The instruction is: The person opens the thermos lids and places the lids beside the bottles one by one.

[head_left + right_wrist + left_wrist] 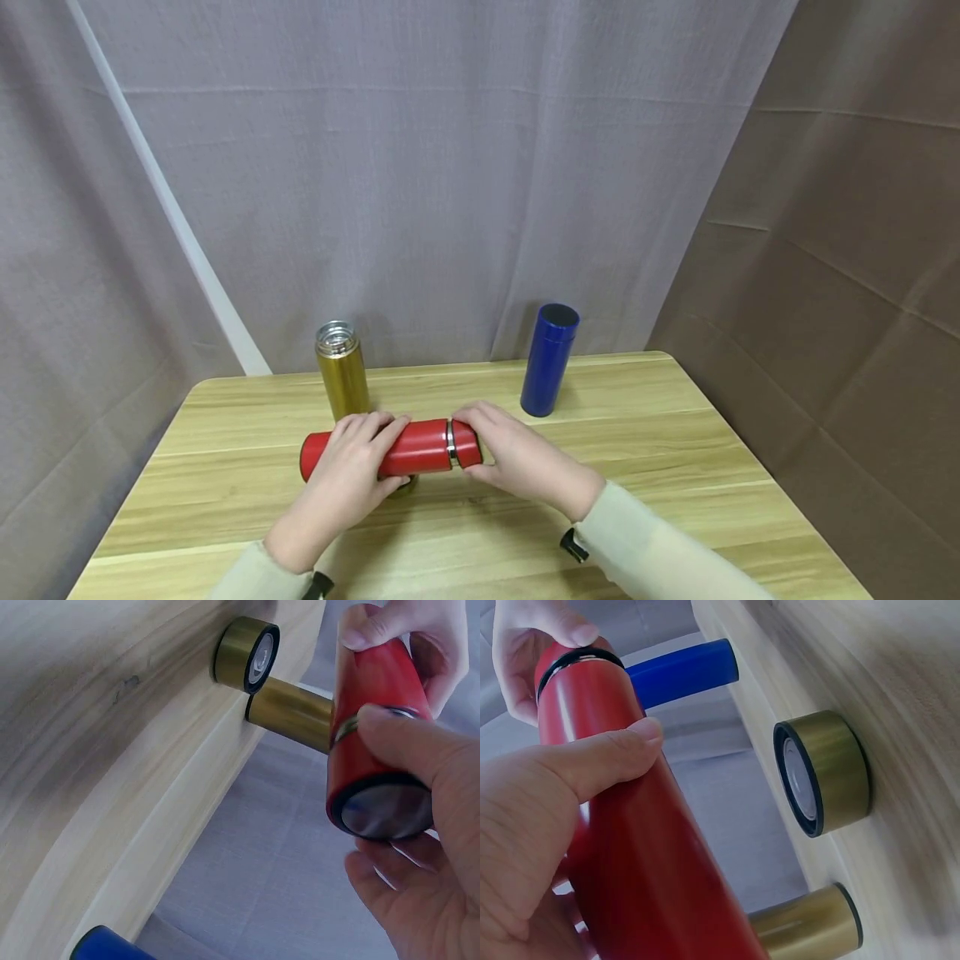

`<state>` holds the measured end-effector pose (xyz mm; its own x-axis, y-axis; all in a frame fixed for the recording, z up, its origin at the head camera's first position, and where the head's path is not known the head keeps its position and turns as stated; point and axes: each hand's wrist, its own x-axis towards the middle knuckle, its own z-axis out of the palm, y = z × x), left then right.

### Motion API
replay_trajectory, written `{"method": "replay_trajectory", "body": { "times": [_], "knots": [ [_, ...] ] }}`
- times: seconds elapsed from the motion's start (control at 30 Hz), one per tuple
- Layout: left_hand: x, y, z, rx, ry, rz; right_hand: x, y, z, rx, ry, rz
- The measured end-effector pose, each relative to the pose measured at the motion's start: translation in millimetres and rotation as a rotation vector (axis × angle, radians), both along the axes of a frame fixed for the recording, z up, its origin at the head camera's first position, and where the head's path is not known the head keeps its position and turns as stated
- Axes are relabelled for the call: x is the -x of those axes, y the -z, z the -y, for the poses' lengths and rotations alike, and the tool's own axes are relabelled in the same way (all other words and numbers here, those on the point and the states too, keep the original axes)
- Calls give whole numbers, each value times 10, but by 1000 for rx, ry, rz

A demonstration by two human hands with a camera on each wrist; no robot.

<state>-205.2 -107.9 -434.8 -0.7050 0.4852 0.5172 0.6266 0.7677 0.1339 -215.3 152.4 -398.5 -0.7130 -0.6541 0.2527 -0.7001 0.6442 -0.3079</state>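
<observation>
Nearest, two pale sleeves (667, 546) lead to the hands, each with a black strap piece (574, 546) showing below the cuff. The left hand (351, 467) wraps the body of a red bottle (423, 448), thumb on one side and fingers curled over the other. The right hand (517, 454) grips its red lid (468, 444), thumb and fingers on opposite sides. The bottle lies sideways, raised above the wooden table (675, 500), lid end to the right; a silver band shows between body and lid, and whether the lid is loose I cannot tell. Below the bottle, a gold lid (840, 772) sits on the table, its black-ringed face up. Farther back, a gold bottle (344, 379) stands upright, uncapped, on the left; a capped blue bottle (549, 367) stands upright on the right. Behind hangs a grey curtain (420, 208).
</observation>
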Motion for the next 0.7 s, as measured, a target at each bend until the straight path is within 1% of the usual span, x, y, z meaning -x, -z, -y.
{"method": "replay_trajectory", "body": {
  "times": [0.03, 0.1, 0.2, 0.33, 0.5, 0.7],
  "knots": [
    [-1, -3, 3, -3, -4, 8, 0, 3, 3, 0, -3, -26],
    [-2, -8, 12, -7, -14, 22, 0, 9, 2, 12, -1, -49],
    [-1, -16, 27, -18, -29, 36, 8, 26, -19, 51, 20, -31],
    [10, -16, 47, -30, -43, 47, 28, 60, -63, 89, 56, 22],
    [31, 2, 75, -54, -46, 36, 54, 104, -103, 130, 106, 92],
    [63, 1, 68, -108, -71, 45, 103, 186, -146, 243, 150, 190]
  ]
}}
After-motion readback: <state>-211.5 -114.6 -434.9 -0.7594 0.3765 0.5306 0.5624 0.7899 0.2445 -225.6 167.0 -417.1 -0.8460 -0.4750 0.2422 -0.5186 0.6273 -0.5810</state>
